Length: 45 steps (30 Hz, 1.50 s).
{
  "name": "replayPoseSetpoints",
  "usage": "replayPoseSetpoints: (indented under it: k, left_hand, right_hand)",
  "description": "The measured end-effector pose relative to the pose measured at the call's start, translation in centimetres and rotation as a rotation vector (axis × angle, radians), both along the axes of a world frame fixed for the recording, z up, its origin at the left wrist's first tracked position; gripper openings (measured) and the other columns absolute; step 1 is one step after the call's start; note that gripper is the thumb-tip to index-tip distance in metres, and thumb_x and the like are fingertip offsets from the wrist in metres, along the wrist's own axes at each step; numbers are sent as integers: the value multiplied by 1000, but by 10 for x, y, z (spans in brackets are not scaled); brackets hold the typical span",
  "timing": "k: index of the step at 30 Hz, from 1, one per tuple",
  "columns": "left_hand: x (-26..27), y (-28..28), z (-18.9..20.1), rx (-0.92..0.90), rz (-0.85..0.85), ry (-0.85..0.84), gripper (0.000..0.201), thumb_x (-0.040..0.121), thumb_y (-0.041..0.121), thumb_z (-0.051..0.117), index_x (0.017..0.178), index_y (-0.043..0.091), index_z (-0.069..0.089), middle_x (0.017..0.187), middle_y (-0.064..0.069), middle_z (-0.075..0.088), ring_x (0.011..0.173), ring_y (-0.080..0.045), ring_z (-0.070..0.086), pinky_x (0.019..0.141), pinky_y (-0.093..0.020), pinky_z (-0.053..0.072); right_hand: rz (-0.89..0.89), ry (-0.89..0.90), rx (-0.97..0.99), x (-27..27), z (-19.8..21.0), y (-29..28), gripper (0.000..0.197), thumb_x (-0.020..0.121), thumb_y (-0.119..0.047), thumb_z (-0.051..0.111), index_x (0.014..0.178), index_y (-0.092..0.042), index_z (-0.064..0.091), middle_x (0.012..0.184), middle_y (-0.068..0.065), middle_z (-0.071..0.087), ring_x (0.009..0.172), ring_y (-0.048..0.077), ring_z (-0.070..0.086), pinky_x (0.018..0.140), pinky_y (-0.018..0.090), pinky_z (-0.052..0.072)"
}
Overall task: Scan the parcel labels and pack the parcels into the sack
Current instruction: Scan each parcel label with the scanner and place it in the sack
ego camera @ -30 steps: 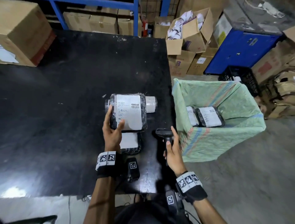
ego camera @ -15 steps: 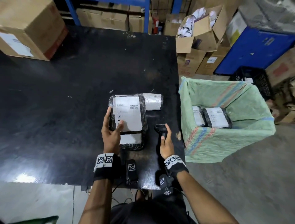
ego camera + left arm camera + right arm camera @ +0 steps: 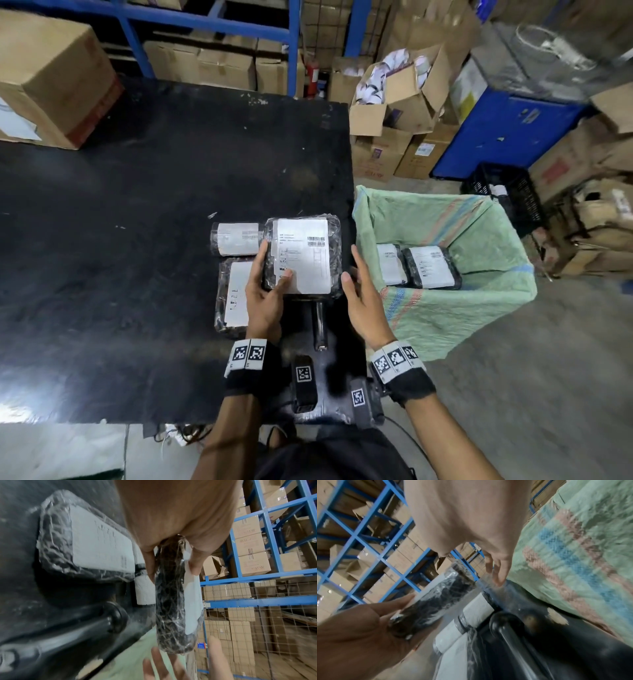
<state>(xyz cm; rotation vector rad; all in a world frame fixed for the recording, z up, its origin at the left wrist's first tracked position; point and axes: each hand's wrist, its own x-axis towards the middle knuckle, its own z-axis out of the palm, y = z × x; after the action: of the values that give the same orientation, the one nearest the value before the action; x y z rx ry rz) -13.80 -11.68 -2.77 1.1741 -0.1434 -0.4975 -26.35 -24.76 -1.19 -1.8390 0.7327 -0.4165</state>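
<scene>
The parcel [image 3: 303, 255] in black wrap sits in my left hand [image 3: 265, 298], its white label [image 3: 305, 255] facing up, lifted over the right part of the black table [image 3: 137, 240]; my thumb presses on the label's near corner and my fingers curl under the left edge, so I am gripping it; my right hand [image 3: 363, 301] is just beside its right edge with fingers straight and spread, holding nothing, and whether a fingertip touches the wrap I cannot tell; below the parcel lies the black scanner [image 3: 318, 323] on the table, its handle pointing toward me; to the left a second flat parcel [image 3: 233, 294] lies label up, and beyond it a rolled parcel [image 3: 236, 238] lies on its side; the green woven sack [image 3: 455, 308] stands open on the floor against the table's right edge, with two labelled parcels [image 3: 416, 265] side by side inside it; a cardboard box [image 3: 51, 78] sits on the table's far left corner; blue racking [image 3: 205, 20] with cartons stands behind.
</scene>
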Motion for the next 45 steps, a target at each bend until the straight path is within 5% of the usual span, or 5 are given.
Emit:
replayPoseSetpoints:
  k: [19,22,30,41,45]
  left_hand:
    - [-34,-174,9,122,-423,-151,68,96,28,60,160,28,36,140,20,63,136,-9,56,118,-41,41]
    - [-26,-198,-3,466,-411,-434,65,97,52,40,157,27,41,106,-7,66,113,-36,60,109,-45,39]
    - [-26,-233,-40,1098,-537,-786,83,94,50,4,164,6,8,173,-19,-1,161,-33,-5,131,-44,6]
    - [-42,-240,-66,1041,-444,-811,70,102,19,28,165,6,1,174,-8,-2,162,-22,-5,132,-41,8]
    - [-37,-241,-74,1044,-443,-829,70,100,22,25,164,3,4,174,-9,1,162,-23,-3,131,-42,12]
  right_hand:
    - [-113,-12,104,-40,40,-158,62,106,-25,41,158,-36,9,161,-24,15,137,-23,18,123,28,17]
    - [-111,97,113,-44,38,-199,62,106,-18,42,159,-28,12,161,1,27,147,17,24,118,45,22]
    - [38,545,167,-26,-32,-296,62,104,-21,46,159,-25,15,159,-2,31,146,21,32,107,20,27]
    - [-105,624,233,12,-138,-314,63,101,-15,50,157,-27,22,121,22,67,98,33,64,79,28,47]
    - [-170,595,213,11,-174,-306,69,99,-12,54,156,-30,20,102,-3,49,98,16,45,86,18,36]
